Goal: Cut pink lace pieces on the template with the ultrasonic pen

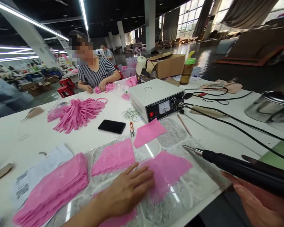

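My left hand [130,187] lies flat, fingers stretched out, its fingertips on the left edge of a thin pink fabric piece [171,168]. That piece rests on a clear, glossy mat [196,189] with a grey pattern. At the right edge, my right hand [257,201] grips a black corded cutting pen [236,165]. Its pointed metal tip is above the mat, to the right of the fabric and apart from it. Another pink piece [150,132] lies behind, with a small pink stack [115,156] to its left. More pink fabric is partly hidden under my left forearm.
A taller pink stack [59,189] sits on printed paper at left. Behind the mat are a phone [112,126], orange thread snips [132,129] and a white control box [157,94] with cables. A co-worker [97,69] handles pink strips across the table. A glass-like pot [271,107] stands right.
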Tool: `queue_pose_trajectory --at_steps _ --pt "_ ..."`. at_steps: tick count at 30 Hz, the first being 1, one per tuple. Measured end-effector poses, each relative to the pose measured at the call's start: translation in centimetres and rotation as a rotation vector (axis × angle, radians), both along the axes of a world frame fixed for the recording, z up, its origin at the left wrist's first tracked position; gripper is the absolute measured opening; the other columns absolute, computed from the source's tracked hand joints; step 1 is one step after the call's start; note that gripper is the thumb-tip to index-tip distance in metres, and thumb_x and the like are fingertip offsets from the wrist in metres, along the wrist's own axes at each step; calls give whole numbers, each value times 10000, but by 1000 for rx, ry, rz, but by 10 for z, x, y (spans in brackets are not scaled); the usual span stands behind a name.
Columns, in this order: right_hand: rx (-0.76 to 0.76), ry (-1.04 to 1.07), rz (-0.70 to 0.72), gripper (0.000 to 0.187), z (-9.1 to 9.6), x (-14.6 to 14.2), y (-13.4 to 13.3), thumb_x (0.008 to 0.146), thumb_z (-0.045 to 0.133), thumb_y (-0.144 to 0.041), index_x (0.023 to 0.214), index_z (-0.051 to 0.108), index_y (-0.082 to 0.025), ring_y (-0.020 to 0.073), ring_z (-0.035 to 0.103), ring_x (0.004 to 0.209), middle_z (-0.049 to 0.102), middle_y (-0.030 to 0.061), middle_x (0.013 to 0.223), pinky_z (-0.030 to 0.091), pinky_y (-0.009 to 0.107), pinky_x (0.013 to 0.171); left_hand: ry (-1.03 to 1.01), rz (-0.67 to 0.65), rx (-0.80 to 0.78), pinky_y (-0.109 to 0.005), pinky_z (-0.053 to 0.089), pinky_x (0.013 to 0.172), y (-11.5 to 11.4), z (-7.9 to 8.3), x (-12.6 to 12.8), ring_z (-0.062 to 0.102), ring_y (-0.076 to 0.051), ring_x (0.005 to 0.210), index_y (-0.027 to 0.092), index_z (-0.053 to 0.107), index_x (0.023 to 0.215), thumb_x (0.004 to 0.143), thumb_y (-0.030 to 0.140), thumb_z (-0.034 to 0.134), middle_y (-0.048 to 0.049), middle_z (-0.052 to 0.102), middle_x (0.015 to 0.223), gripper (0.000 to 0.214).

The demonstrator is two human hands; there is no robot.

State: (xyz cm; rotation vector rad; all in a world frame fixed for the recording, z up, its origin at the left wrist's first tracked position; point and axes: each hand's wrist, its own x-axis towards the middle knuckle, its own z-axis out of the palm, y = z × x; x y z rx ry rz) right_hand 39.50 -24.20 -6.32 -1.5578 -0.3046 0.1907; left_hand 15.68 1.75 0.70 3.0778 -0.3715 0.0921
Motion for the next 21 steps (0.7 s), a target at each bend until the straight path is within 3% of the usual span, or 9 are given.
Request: queue_pose_trajectory --at_steps 2,6,8,11,18,21 --pt "81 -17 -7 766 12 0 10 685 766 -484 1374 451 -373 294 560 1210 574 47 1335 499 342 982 25 -20 -40 -461 291 1163 1 -4 33 367 -246 1395 159 444 1401 1000 276 431 -78 457 1462 419" --pt "183 -114 -24 453 28 3 29 803 680 -416 1233 566 -328 326 583 1159 581 73 1293 434 470 1060 72 -29 -32 -485 323 1141 0 -11 62 361 -263 1396 159 371 1451 991 377 459 -102 419 1483 517" --pt "277 -122 -34 385 27 5 36 826 651 -414 1195 587 -327 348 572 1162 577 81 1277 410 541 1067 52 -32 -10 -479 328 1139 -2 -15 60 347 -263 1404 160 341 1468 983 396 473 -103 410 1488 556" --pt "433 -80 7 337 23 11 47 842 641 -370 1173 590 -333 335 608 1100 568 78 1238 487 568 981 -48 -8 40 -443 290 1165 -7 -23 49 300 -250 1427 147 358 1462 968 430 496 -100 433 1476 586" --pt "592 105 -65 147 34 25 66 824 588 -286 958 629 -241 192 584 807 522 57 959 581 390 791 -297 3 195 -458 228 1187 -15 -41 37 324 -277 1414 124 529 1342 968 529 432 -111 511 1416 560" --pt "521 47 -12 179 35 29 60 889 452 -377 931 583 -263 180 511 694 442 41 896 555 375 641 -353 14 229 -469 169 1200 -21 -42 35 363 -272 1395 142 589 1282 952 526 480 -102 582 1343 517"
